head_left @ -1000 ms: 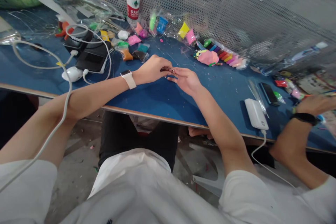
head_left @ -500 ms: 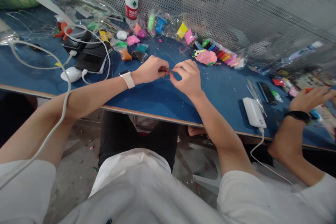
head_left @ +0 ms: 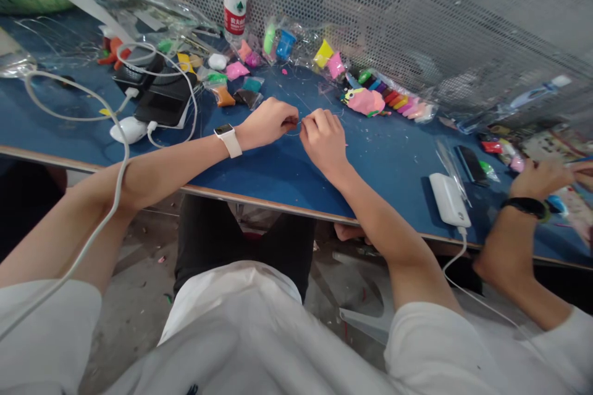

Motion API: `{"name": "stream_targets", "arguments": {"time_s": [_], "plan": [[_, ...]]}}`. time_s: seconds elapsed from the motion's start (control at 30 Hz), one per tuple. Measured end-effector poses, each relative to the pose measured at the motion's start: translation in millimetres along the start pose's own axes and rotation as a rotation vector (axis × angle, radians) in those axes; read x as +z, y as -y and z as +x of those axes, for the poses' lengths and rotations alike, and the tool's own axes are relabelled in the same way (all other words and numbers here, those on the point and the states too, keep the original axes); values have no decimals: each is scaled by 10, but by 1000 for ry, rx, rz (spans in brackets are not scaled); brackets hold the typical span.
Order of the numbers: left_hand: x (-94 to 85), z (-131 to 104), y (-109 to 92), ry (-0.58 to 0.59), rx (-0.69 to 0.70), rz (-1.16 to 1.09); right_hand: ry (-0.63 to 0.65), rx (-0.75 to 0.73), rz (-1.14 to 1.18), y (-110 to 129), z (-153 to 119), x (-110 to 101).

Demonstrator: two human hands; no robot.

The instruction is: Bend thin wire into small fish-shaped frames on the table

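Pinching a thin strand (head_left: 293, 134) between the left hand (head_left: 273, 121) and the right hand (head_left: 325, 137), both closed narrow, close together just above the counter (head_left: 278, 179). Leaving unclear any further contents of the curled left hand. Wearing a watch (head_left: 228, 139) on the left wrist. Having an orange packet (head_left: 224, 96) and a dark packet (head_left: 249, 99) lying just left and far of the hands, and a pink figure (head_left: 365, 102) lying to their far right, beside a coloured row (head_left: 402, 100). Showing a bottle (head_left: 235, 6) standing at the far side, a black device (head_left: 164, 99) lying at left, and a white block (head_left: 449, 200) lying at right, near a phone (head_left: 472, 165) and another person's hand (head_left: 540, 179).
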State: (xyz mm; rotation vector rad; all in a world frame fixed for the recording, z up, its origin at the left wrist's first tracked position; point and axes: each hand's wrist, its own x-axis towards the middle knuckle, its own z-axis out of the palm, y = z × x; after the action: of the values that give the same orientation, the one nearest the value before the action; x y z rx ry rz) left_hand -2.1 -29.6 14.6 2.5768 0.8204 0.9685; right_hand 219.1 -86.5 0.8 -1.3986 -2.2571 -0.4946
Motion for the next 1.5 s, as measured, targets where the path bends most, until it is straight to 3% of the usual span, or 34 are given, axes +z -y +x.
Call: {"name": "stream_targets", "arguments": {"time_s": [0.17, 0.53, 0.73, 0.9, 1.03, 1.2, 1.4, 1.5], "plan": [[13, 11, 50, -2, 1, 20, -19, 6, 98, -15, 5, 5], [16, 18, 124, 34, 37, -3, -4, 4, 598, -260, 63, -43], [-12, 27, 116, 65, 55, -51, 36, 52, 725, -329, 91, -111], [-76, 29, 68, 109, -6, -155, 111, 92, 785, -342, 82, -132], [-116, 24, 72, 141, -62, -253, 65, 75, 813, -250, 56, -126], [-97, 14, 78, 113, -88, -385, -11, 247, 909, -128, 67, -72], [-58, 19, 83, 48, -116, -544, -7, 481, 1237, -186, 111, 18], [-61, 28, 64, 52, -158, -607, -7, 530, 1333, -210, 118, 49]]}}
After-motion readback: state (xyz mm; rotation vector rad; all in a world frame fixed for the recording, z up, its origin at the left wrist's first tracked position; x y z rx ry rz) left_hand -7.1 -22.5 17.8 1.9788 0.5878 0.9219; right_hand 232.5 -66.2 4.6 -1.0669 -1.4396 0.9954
